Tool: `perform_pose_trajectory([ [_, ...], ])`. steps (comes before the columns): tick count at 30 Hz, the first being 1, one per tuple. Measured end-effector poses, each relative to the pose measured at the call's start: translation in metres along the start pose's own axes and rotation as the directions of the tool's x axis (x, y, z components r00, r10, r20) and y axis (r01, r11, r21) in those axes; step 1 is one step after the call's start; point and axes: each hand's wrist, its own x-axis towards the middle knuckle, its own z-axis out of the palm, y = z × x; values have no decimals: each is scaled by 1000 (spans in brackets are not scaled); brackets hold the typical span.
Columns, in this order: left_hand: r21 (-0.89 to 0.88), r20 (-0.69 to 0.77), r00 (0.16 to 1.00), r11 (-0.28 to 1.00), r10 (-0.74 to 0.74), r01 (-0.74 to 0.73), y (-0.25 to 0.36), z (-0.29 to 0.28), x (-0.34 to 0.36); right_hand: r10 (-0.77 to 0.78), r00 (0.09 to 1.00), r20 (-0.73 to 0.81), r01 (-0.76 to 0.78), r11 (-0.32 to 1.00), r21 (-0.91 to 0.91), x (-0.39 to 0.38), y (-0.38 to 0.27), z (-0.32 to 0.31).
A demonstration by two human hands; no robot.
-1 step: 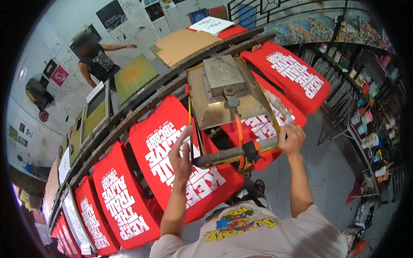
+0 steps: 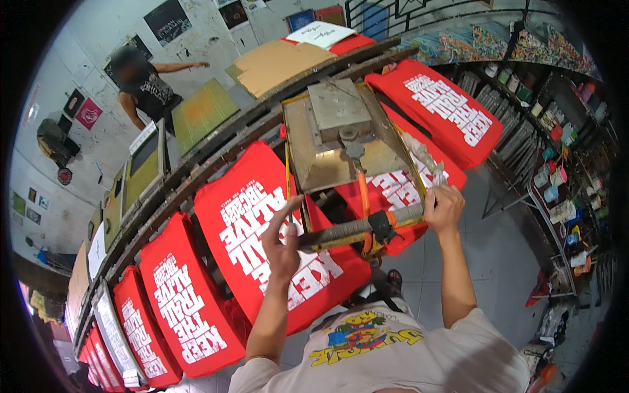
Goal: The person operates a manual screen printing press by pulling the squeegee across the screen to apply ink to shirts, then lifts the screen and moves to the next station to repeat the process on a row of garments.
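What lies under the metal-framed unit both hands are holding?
Under the metal-framed unit, held by the left hand and right hand, lies a red shirt with white lettering. Only its near and right parts show; the rest, and its support, are covered.

Both forearms raised from below. Left hand fingers spread, half open. Right hand curled closed, arm extended straighter.
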Motion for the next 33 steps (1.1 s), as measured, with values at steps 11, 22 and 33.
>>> perform_pose_trajectory([
  [11,527,-286,924,847,252,-68,-18,68,-8,8,1000,-22,-9,1000,-26,5,-3,0],
  [22,570,-230,943,819,239,-69,-46,63,45,50,998,-25,-52,996,-78,14,-7,14],
  [33,571,-136,969,816,205,-92,-100,39,135,69,995,-67,-75,994,-78,40,-31,57],
])
